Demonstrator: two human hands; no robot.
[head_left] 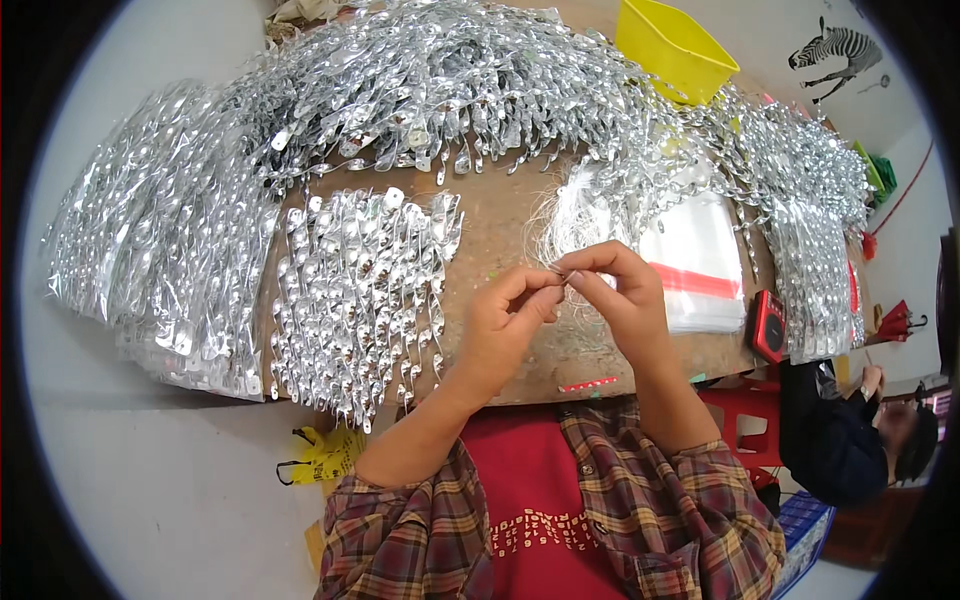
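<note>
Above the table's front part, my left hand (508, 322) and my right hand (622, 300) meet fingertip to fingertip. Both are closed in a pinch. What sits between the fingertips is thin and too small to name. Just behind them lies a loose bundle of white strings (580, 218), some strands trailing close to my fingers. To the left of my hands, rows of shiny silver twisted spiral strips (365, 290) lie side by side and hang over the front edge. Right of my hands is a stack of clear plastic bags (690, 255) with a red band.
A large heap of silver spirals (430, 85) covers the table's back, beside bagged spirals (165, 240) at the left. More hang at the right (815, 270). A yellow bin (675, 50) stands behind; a red-and-black device (769, 326) sits right. Another person (850, 440) sits at far right.
</note>
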